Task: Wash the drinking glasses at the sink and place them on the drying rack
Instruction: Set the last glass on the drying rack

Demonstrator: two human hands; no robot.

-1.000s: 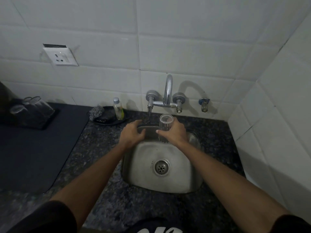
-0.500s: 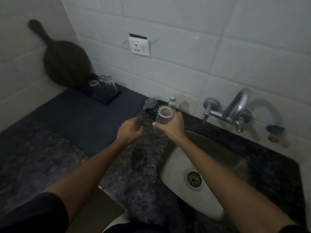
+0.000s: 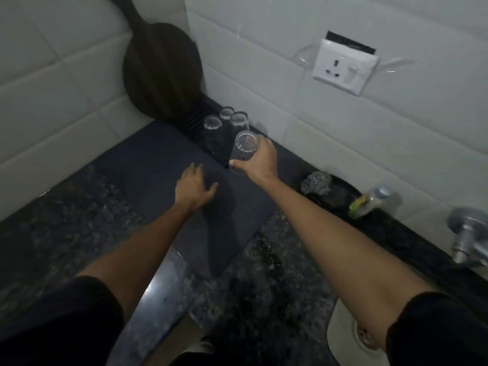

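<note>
My right hand (image 3: 260,159) grips the washed glass (image 3: 243,152) just near of three glasses (image 3: 223,125) on the drying rack (image 3: 200,122); my left hand (image 3: 194,190) hovers empty, fingers loose. I should invert it, then lower it gently beside them, without knocking them.

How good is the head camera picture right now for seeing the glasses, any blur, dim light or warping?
Head view: dim, flat light, so the three glasses on the drying rack show mainly as pale rims; the glass the right hand holds is slightly soft from motion; the left hand casts a shadow on the dark mat; wide-angle lens bends tile lines at the edges.
</note>
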